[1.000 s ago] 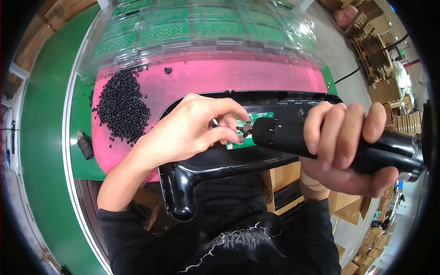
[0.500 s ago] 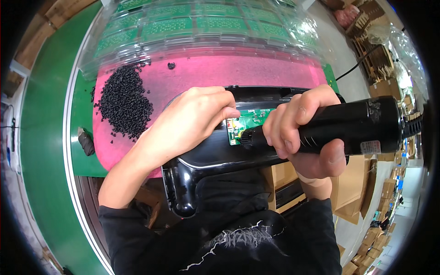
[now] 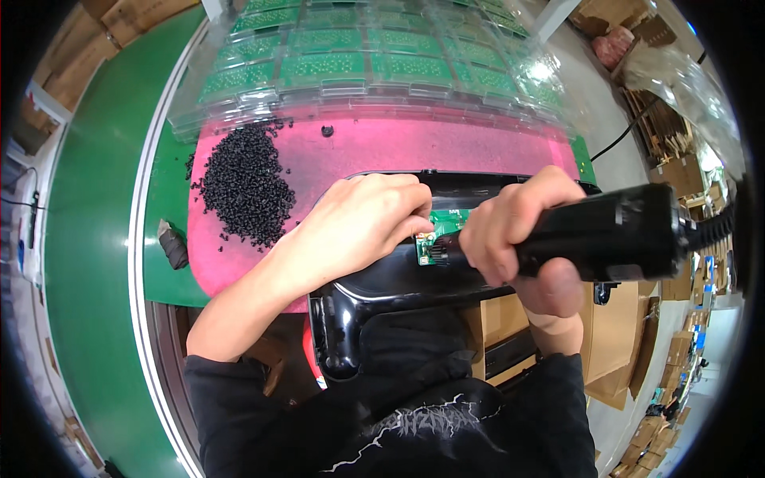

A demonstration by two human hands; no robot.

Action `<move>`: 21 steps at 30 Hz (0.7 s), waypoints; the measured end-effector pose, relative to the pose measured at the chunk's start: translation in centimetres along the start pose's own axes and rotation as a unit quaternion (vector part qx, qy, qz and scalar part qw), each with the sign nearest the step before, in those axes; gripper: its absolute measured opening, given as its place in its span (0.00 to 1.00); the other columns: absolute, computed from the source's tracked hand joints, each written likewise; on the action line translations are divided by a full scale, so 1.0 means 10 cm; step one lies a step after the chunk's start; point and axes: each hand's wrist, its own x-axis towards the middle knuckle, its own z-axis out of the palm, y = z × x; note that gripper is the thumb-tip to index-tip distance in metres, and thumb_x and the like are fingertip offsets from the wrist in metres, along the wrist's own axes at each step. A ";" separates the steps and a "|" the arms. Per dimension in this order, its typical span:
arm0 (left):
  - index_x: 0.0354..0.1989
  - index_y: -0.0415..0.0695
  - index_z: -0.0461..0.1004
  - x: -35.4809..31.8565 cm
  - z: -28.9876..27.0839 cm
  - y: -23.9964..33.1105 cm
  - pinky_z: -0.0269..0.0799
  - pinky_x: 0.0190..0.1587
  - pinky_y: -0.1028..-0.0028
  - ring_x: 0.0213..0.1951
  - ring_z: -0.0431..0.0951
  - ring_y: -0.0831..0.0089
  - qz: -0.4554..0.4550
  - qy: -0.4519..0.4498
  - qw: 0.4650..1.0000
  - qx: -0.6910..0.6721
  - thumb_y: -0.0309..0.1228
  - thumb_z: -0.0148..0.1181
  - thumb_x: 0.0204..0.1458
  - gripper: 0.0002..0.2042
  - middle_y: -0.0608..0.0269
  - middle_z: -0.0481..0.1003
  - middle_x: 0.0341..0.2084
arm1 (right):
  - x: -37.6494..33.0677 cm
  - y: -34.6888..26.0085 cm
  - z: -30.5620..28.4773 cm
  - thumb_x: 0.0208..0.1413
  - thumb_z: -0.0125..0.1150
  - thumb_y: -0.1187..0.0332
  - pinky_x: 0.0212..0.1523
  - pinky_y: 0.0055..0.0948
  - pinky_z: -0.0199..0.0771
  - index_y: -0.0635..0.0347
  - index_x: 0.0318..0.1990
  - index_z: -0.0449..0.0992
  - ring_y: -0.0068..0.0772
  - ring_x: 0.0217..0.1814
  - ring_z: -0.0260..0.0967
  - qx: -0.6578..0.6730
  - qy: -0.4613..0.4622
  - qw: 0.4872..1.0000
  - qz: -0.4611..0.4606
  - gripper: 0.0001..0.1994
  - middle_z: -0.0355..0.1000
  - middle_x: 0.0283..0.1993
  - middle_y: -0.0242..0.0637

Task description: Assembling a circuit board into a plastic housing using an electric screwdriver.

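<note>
My right hand (image 3: 522, 239) is wrapped around a thick black electric screwdriver (image 3: 613, 231), which lies nearly level and points left. Its ribbed nose sits over the lower left corner of a green circuit board (image 3: 448, 217); the bit's contact point is hidden. That board lies inside a glossy black plastic housing (image 3: 382, 281), whose near left corner has a rounded stub. At the board's left edge my left hand (image 3: 366, 217) is closed, thumb and fingers pinched together. What they hold, if anything, cannot be made out.
A heap of small black screws (image 3: 245, 187) lies on the pink mat (image 3: 382, 143), with a small black ring-like part (image 3: 327, 131) near it. Clear trays of green boards (image 3: 335, 68) stand behind. Open cardboard boxes (image 3: 612, 342) are at the near right; a dark wrapped lump (image 3: 172, 245) lies left.
The whole scene has shifted a little right and down in the picture. The screwdriver's rear end has swung slightly, while its nose stays at the same board corner. Both hands keep their grips.
</note>
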 end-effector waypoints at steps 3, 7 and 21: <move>0.34 0.39 0.74 0.02 0.02 0.00 0.73 0.38 0.58 0.38 0.78 0.50 -0.002 0.020 1.000 0.010 0.31 0.60 0.55 0.07 0.53 0.76 0.31 | 0.00 -0.10 -0.01 0.54 0.66 0.49 0.20 0.26 0.60 0.56 0.37 0.63 0.22 0.15 0.59 0.021 0.003 0.999 -0.023 0.22 0.62 0.19 0.26; 0.35 0.39 0.74 0.03 0.03 0.00 0.73 0.38 0.58 0.38 0.78 0.51 -0.001 0.020 1.000 0.022 0.31 0.60 0.56 0.07 0.54 0.76 0.31 | 0.00 -0.06 0.02 0.54 0.64 0.50 0.20 0.26 0.60 0.56 0.37 0.63 0.22 0.15 0.58 0.050 0.012 0.999 -0.016 0.21 0.61 0.18 0.26; 0.34 0.40 0.73 -0.03 0.07 -0.01 0.73 0.36 0.58 0.37 0.76 0.51 0.019 0.017 0.999 0.024 0.29 0.59 0.54 0.05 0.55 0.74 0.30 | 0.00 0.03 -0.07 0.50 0.74 0.51 0.24 0.23 0.59 0.59 0.36 0.67 0.20 0.20 0.59 -0.010 -0.118 0.991 0.055 0.24 0.64 0.22 0.28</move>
